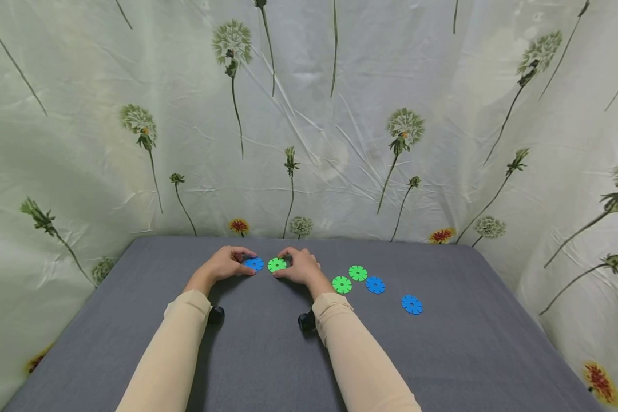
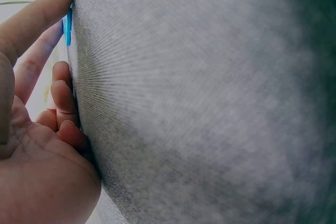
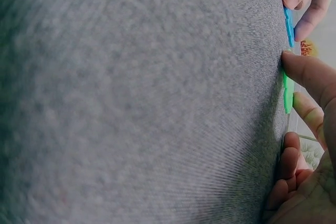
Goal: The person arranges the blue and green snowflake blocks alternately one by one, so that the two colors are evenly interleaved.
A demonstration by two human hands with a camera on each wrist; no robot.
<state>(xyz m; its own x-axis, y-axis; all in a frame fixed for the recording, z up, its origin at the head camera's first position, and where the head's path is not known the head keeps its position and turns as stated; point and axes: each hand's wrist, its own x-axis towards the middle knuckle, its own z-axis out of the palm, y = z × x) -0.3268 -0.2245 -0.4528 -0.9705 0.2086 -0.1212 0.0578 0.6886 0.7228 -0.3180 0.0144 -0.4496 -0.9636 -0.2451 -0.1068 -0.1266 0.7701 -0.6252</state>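
Head view | left hand (image 1: 224,263) pinches blue disc (image 1: 256,264), part-hidden | right hand (image 1: 304,267) pinches green disc (image 1: 276,264), part-hidden | wrist views: edge-on

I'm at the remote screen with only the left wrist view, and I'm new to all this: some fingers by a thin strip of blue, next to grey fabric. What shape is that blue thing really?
Observer: The head view shows that the left hand has a round, flat, plastic-looking blue disc with a notched rim.
Visitor: Oh! Is anything else being held?
Observer: Yes, the right hand pinches a round, flat, plastic-looking green disc, notched too.
Visitor: Any more like those lying about?
Observer: Four, out to the right: two loose green discs and two loose blue discs.
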